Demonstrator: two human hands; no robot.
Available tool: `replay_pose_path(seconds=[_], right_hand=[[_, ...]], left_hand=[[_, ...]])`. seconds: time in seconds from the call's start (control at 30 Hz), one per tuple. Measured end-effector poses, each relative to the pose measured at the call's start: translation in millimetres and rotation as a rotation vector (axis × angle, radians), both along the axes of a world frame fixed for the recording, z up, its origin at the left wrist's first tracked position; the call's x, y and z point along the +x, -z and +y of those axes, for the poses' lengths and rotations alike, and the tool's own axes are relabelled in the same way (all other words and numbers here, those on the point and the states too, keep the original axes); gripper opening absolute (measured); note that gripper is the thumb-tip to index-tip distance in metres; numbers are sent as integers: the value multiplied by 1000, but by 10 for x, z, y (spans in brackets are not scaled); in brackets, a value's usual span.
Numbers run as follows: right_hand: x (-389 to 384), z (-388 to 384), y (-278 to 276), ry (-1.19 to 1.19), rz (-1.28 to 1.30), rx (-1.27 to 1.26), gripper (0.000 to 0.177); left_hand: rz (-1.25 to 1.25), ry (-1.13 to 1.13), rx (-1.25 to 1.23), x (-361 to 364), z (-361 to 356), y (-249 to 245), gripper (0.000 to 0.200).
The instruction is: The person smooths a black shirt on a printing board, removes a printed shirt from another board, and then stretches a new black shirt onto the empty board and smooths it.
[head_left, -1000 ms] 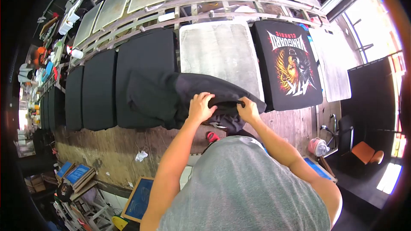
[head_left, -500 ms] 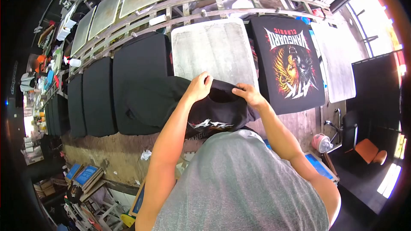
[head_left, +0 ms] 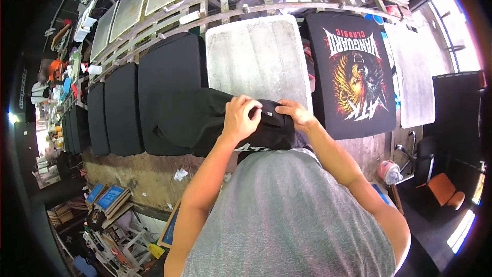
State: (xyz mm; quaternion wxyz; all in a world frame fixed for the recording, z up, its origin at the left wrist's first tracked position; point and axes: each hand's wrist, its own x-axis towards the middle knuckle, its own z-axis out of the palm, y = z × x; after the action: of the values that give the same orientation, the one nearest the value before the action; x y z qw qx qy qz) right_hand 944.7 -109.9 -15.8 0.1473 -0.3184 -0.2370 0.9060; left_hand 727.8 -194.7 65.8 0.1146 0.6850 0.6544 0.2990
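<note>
A print shop spreads out under me, a long curved row of flat boards on a wooden frame above a worn wooden counter (head_left: 138, 174). My left hand (head_left: 240, 118) and right hand (head_left: 294, 114) sit close together at the near edge of the bare grey board (head_left: 256, 56), and both have their fingers curled shut over a bunched fold of the black shirt (head_left: 200, 118), the cloth pinched between fingers and thumb. The shirt drapes leftward from my grip, over the near corner of the neighbouring black-covered board (head_left: 171, 72), and its lower part hangs down against my grey top, with a sliver of white print showing. It looks light, soft and limp, so I judge it will sag and fold wherever it is not held; the hem or the seam edges, taken with both hands well apart, seem the surest hold, as it is neither slippery nor fragile. To the right lies a printed shirt (head_left: 356, 72) with a red and gold design. Further right are a pink bottle (head_left: 390, 172) and an orange chair (head_left: 441, 187); blue framed screens (head_left: 110, 197) lie low on the left.
</note>
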Motion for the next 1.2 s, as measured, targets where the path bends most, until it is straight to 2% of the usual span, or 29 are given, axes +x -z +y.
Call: replay_pose_path(seconds=[0.1,0.27,0.5,0.73,0.83,0.87,0.93,1.0,1.07,1.13,1.2], right_hand=[[-7,18,17,-1,-4,15,22],[-23,28,20,17,11,11,21],[-52,18,33,34,19,19,22],[-53,98,170,129,-145,121,24],[-72,153,267,206,-285,177,24],[-76,158,299,249,-365,219,24],[-72,174,258,239,-336,163,24],[-54,171,260,215,-283,141,25],[-61,159,296,223,-313,177,25],[-75,147,338,223,-341,214,26],[-92,127,385,255,-419,358,25]], left_hand=[[92,41,-2,100,-41,-25,16],[90,58,22,160,3,26,21],[149,181,-8,182,45,49,12],[120,214,-41,69,-161,-11,10],[-53,267,-298,-42,-374,124,8],[-54,266,-299,-47,-437,166,8],[-141,235,-385,-58,-490,186,7],[-178,222,-375,-42,-472,201,8],[-333,154,-361,-14,-416,195,10],[-303,164,-395,-25,-399,219,10],[-270,176,-435,-58,-428,282,10]])
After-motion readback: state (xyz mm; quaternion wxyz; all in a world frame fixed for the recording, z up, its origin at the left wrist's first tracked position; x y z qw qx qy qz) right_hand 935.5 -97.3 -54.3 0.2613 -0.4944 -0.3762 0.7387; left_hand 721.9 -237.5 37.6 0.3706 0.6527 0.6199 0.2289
